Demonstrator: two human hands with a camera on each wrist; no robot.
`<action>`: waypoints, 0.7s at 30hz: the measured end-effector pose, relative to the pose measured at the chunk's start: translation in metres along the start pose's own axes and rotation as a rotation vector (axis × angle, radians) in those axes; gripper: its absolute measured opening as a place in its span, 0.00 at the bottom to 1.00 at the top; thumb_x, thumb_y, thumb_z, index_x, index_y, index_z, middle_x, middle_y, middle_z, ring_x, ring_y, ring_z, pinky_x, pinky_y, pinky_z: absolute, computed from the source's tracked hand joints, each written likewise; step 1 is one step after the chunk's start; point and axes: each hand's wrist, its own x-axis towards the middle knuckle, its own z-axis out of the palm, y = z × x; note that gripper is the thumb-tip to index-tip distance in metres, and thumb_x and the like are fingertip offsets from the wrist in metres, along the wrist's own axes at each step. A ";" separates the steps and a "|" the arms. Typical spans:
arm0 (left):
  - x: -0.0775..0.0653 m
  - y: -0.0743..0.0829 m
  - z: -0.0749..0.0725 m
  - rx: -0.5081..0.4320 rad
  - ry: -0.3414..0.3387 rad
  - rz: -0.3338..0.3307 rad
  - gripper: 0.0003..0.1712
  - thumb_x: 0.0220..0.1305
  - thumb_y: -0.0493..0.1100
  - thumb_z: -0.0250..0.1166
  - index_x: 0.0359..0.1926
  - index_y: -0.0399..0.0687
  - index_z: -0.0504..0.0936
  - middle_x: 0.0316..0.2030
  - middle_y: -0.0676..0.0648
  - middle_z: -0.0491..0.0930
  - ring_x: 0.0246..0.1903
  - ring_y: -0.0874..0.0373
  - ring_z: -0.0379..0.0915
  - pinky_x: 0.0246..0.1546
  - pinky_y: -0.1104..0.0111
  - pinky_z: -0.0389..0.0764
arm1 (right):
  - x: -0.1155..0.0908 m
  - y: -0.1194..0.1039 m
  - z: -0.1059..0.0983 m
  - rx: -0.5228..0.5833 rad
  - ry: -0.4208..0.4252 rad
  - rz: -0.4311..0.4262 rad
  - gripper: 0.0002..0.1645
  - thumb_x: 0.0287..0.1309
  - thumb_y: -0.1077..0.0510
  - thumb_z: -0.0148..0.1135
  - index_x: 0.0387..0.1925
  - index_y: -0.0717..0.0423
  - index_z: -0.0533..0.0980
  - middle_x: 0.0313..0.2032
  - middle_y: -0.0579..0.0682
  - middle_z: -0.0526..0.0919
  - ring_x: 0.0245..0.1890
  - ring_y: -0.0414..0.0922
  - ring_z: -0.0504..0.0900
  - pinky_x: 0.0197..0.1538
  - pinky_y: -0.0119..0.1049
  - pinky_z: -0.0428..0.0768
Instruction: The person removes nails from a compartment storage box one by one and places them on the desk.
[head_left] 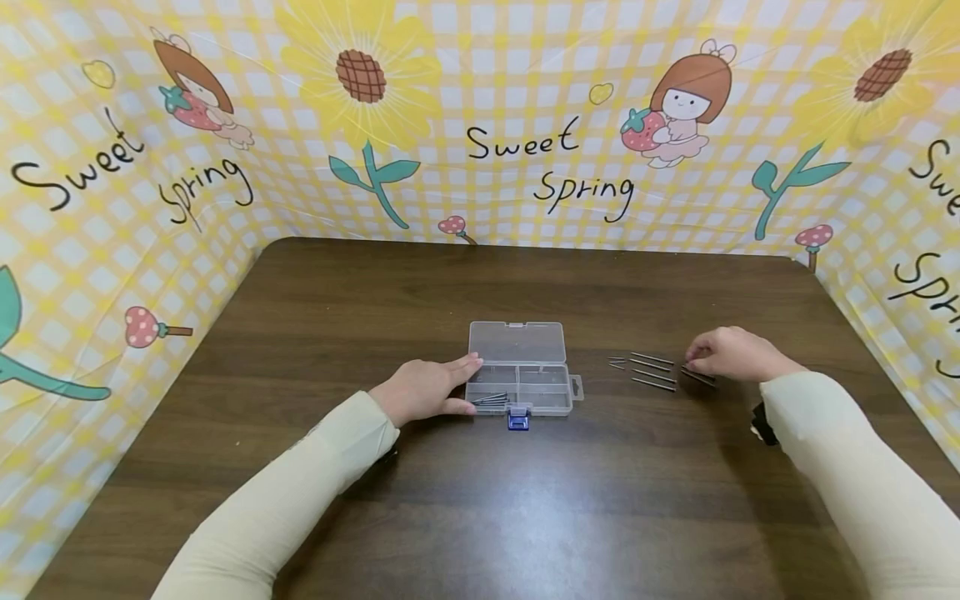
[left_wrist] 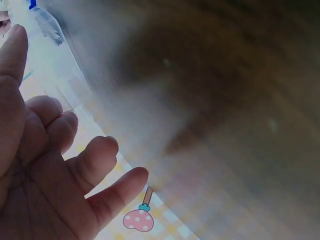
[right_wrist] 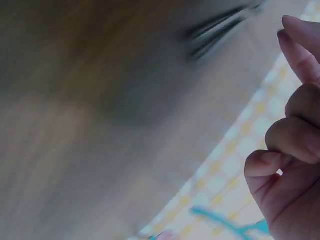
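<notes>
A clear plastic compartment box [head_left: 555, 401] lies with its lid [head_left: 516, 342] swung back and a blue latch [head_left: 518, 418] at the front. Several thin metal rods [head_left: 491, 399] rest in its front left compartment. My left hand [head_left: 423, 390] touches the box's left side with fingers and thumb extended. To the right of the box, more thin metal rods [head_left: 652, 383] are spread in a loose group. At that group's right end is my right hand [head_left: 731, 353], thumb and forefinger tips together and the other fingers curled. Between those tips, the right wrist view shows nothing.
Two much shorter metal pieces [head_left: 617, 363] lie at the left end of the loose group. A hanging tab [head_left: 577, 387] sticks out from the box's right side. The brown wooden table [head_left: 480, 508] is bordered by a yellow checked cloth [head_left: 442, 183] at the back and sides.
</notes>
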 end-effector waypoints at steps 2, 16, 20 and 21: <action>0.000 0.000 0.000 -0.007 -0.001 -0.005 0.44 0.62 0.62 0.59 0.71 0.41 0.62 0.70 0.45 0.59 0.29 0.48 0.80 0.36 0.60 0.78 | 0.007 -0.015 0.000 0.023 0.016 -0.041 0.10 0.59 0.58 0.62 0.37 0.61 0.82 0.34 0.51 0.85 0.35 0.47 0.82 0.39 0.49 0.78; 0.003 0.001 0.004 0.111 -0.029 -0.111 0.45 0.62 0.68 0.54 0.73 0.51 0.60 0.71 0.50 0.58 0.29 0.48 0.76 0.33 0.60 0.74 | 0.074 -0.138 0.019 0.025 -0.003 -0.325 0.10 0.59 0.58 0.62 0.40 0.56 0.84 0.38 0.48 0.86 0.36 0.44 0.81 0.44 0.44 0.78; 0.002 0.003 0.004 0.116 -0.028 -0.128 0.46 0.62 0.69 0.53 0.73 0.49 0.58 0.71 0.51 0.58 0.43 0.44 0.76 0.38 0.57 0.74 | 0.087 -0.170 0.027 -0.056 -0.035 -0.396 0.11 0.60 0.58 0.60 0.41 0.54 0.85 0.40 0.46 0.86 0.36 0.41 0.81 0.43 0.41 0.79; 0.002 0.003 0.005 0.119 -0.020 -0.132 0.47 0.62 0.69 0.53 0.73 0.49 0.58 0.71 0.51 0.58 0.44 0.43 0.76 0.39 0.57 0.74 | 0.090 -0.176 0.028 -0.083 -0.040 -0.414 0.11 0.59 0.58 0.61 0.41 0.53 0.85 0.40 0.46 0.86 0.37 0.42 0.82 0.44 0.40 0.79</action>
